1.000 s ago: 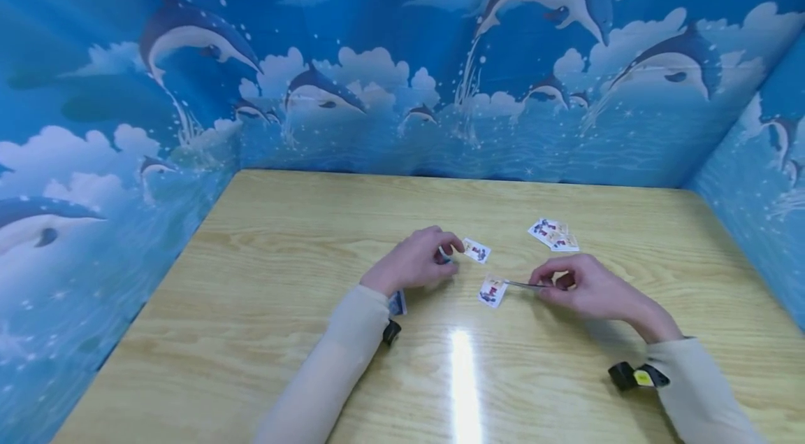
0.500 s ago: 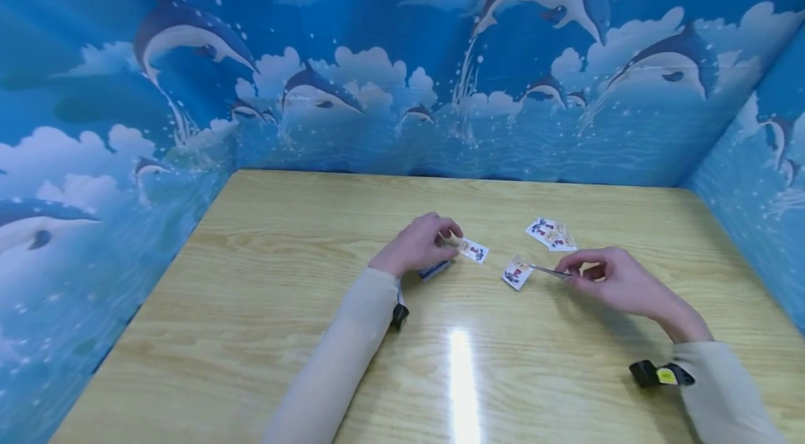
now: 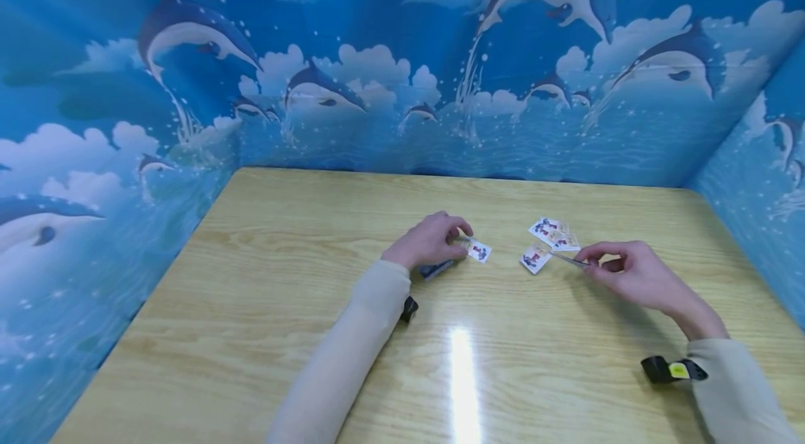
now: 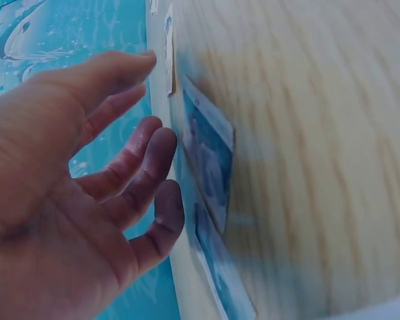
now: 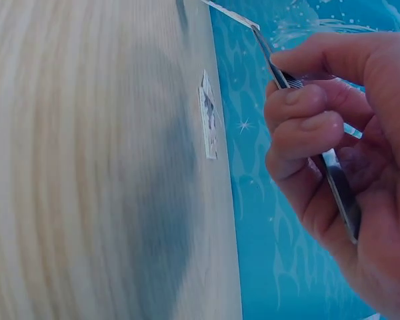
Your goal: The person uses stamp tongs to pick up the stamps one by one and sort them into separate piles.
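My right hand [image 3: 638, 276] grips metal tweezers [image 5: 340, 193]. Their tips meet the edge of a small white picture card [image 3: 534, 259], seen almost edge-on in the right wrist view and just in front of two overlapping cards [image 3: 548, 230]. My left hand [image 3: 430, 241] hovers over the middle of the table, fingers loosely bent. Its fingertips come close to another picture card [image 3: 480, 251], partly covered by the hand in the head view. Below the palm, two blue-backed cards [image 4: 210, 153] lie on the wood in the left wrist view; the sleeve and hand partly hide them in the head view.
A light wooden table [image 3: 251, 248] spans the scene, with a glare streak near its front. Blue dolphin-print cloth [image 3: 390, 31] closes off the back and both sides. Black wrist cameras [image 3: 657, 369] sit at both cuffs.
The tweezers have carried their card rightward and away, up to the overlapping pair. My left hand has shifted slightly right and away, and a blue-backed card now shows below it.
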`<action>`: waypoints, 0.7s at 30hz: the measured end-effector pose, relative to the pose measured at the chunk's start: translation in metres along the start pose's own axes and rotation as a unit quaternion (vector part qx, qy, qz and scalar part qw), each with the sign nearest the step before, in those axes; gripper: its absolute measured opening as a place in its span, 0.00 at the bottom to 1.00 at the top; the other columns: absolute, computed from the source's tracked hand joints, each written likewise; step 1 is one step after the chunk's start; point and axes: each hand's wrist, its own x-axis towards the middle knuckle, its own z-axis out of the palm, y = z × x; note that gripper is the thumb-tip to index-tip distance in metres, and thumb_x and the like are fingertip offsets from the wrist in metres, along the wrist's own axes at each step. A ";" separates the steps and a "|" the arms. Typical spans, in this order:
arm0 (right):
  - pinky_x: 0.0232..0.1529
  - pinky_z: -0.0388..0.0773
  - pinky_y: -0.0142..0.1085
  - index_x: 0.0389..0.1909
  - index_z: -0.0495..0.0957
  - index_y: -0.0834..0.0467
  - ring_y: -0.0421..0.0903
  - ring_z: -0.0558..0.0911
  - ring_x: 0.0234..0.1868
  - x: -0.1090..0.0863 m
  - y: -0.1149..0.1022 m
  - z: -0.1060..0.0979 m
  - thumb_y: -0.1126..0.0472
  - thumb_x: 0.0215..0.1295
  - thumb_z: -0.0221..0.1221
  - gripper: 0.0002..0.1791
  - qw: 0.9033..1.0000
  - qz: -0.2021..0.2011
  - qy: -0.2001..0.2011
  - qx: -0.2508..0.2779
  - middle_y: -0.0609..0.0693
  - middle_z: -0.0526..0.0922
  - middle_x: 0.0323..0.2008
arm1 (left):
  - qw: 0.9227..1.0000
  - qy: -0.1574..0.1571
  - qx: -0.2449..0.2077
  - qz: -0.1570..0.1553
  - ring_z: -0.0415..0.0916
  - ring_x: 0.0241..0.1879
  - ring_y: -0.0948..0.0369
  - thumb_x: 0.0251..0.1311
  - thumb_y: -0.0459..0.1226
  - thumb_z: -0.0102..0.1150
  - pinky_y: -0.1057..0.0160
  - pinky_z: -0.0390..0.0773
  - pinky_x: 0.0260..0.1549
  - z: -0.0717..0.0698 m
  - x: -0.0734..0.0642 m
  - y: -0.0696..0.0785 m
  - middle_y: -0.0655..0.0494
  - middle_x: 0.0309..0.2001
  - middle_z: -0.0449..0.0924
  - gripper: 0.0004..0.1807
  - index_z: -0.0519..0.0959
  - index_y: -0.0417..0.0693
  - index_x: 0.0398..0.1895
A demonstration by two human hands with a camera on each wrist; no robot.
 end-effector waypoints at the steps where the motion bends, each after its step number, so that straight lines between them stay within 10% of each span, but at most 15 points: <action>1: 0.20 0.69 0.32 0.52 0.84 0.62 0.35 0.76 0.24 0.000 0.001 0.000 0.63 0.72 0.60 0.13 1.000 0.001 0.003 0.000 0.61 0.85 0.46 | 1.000 -0.001 0.005 0.000 0.74 0.54 0.59 0.69 0.43 0.63 0.56 0.77 0.57 0.000 0.001 0.000 0.53 0.56 0.77 0.19 0.79 0.59 0.62; 21: 0.18 0.66 0.33 0.51 0.84 0.63 0.33 0.70 0.19 0.007 0.015 -0.005 0.61 0.71 0.60 0.13 0.999 0.011 0.039 -0.025 0.62 0.86 0.45 | 0.999 -0.015 0.030 -0.023 0.73 0.54 0.58 0.69 0.45 0.64 0.55 0.77 0.55 0.005 0.005 0.002 0.53 0.56 0.76 0.18 0.80 0.60 0.61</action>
